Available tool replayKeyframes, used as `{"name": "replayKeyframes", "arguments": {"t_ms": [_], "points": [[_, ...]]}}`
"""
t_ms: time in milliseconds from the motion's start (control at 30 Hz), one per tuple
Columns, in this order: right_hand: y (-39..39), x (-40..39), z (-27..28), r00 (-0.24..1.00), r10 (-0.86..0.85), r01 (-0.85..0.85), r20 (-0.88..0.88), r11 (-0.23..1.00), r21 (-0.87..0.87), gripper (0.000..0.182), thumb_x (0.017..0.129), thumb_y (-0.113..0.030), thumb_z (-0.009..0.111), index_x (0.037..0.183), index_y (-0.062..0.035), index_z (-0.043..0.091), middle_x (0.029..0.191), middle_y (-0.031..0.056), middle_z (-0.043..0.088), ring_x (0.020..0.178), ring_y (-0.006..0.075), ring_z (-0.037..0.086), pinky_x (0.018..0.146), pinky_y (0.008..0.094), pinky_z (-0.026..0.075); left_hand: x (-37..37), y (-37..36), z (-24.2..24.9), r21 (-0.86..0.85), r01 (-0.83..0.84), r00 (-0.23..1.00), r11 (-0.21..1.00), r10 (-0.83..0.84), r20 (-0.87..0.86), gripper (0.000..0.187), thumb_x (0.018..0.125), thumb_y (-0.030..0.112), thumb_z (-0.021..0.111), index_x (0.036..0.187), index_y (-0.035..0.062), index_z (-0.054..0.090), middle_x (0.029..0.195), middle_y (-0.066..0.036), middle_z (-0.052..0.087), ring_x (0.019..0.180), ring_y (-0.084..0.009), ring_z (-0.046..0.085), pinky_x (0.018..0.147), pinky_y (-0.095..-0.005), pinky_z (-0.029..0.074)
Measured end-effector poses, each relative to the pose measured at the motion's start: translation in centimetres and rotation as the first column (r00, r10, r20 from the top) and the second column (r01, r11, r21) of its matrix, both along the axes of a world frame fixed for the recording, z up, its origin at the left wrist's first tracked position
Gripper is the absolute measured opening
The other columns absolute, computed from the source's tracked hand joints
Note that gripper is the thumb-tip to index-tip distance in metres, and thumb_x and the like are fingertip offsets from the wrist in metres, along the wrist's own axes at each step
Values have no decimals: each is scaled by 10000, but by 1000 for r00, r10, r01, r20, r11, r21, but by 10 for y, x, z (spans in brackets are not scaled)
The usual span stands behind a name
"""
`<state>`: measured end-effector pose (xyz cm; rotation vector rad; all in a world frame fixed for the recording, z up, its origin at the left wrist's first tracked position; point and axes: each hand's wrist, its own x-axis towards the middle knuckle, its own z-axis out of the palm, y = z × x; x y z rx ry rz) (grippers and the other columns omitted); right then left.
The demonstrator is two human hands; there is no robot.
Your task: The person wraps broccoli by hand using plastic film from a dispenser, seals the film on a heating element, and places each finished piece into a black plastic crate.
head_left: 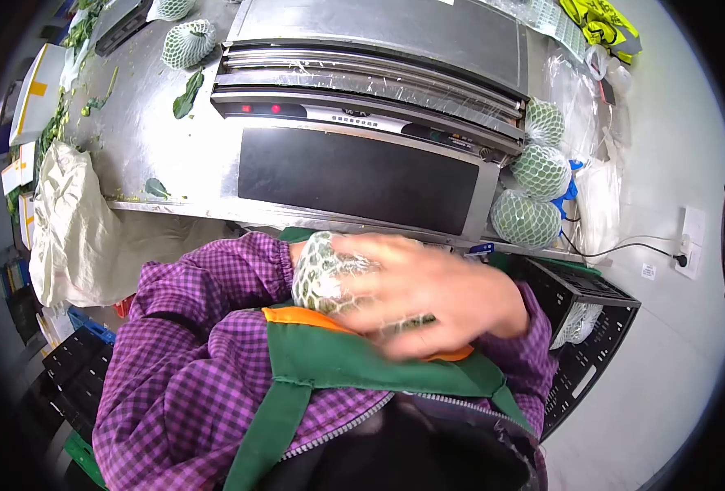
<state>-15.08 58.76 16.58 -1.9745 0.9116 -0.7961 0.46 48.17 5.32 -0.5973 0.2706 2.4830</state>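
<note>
A round green item in white foam netting (316,282), glossy as if under clear film, is against the chest of the green apron. Across its front and right side lies my right hand (432,295), blurred, with fingers spread over it. My left hand is hidden behind the item; just a bit of its wrist (298,250) shows at the purple checked cuff. Beyond the hands sits a film-wrapping machine (362,123) with two red lights and a black plate (358,176) in front.
Netted green items (526,218) stand right of the machine, others (189,44) at the back left. Loose leaves (188,95) lie on the metal table (150,147). A beige cloth (68,221) hangs left. Black crates (599,327) stand lower right, near a cable (632,247).
</note>
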Motion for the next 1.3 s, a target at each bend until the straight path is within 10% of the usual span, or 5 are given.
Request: {"name": "replayKeyframes", "arguments": {"t_ms": [133, 367, 533, 1000, 1300], "points": [[75, 10, -12, 400, -763, 239, 507, 621, 747, 901, 719, -460, 743, 1374, 14, 345, 1382, 177, 400, 1338, 310, 303, 1089, 414, 255, -4, 3, 1, -76, 17, 1000, 997, -17, -4, 412, 967, 378, 441, 1134, 20, 558, 1120, -73, 588, 990, -134, 581, 833, -273, 498], [144, 66, -49, -56, -977, 434, 203, 160, 887, 869, 736, -305, 738, 1402, -13, 261, 1349, 117, 400, 1267, 211, 365, 1066, 330, 262, -12, 10, 24, -324, -471, 881, 821, 458, -120, 506, 966, 443, 404, 1201, 15, 533, 1323, -120, 463, 1209, -206, 445, 1018, -367, 368], [162, 57, -42, -360, -920, 432, 155, -17, 902, 667, 765, -153, 700, 1321, 15, 373, 1226, 100, 509, 1106, 175, 498, 974, 309, 374, -55, 50, 26, -847, -394, 907, 356, 3, -421, 421, 978, 340, 414, 1207, 3, 520, 1362, -143, 427, 1246, -212, 406, 1055, -336, 280], [545, 108, -83, -895, -75, 388, 439, -614, 687, 584, 849, -310, 623, 1310, -14, 418, 1302, 116, 505, 1195, 252, 492, 1029, 398, 384, -135, 162, 31, -751, 197, 690, 630, -633, -350, 429, 963, 194, 488, 1348, 18, 422, 1252, -136, 547, 1127, -209, 536, 958, -318, 415], [579, 124, -172, -975, -154, 211, 161, -400, 892, 387, 840, -207, 633, 1180, -54, 532, 1181, 76, 580, 1084, 207, 548, 962, 368, 415, -142, 176, 21, -783, 337, 659, 522, -725, -200, 350, 926, 101, 545, 1261, 7, 508, 1173, -113, 592, 1077, -174, 557, 936, -288, 426]]}}
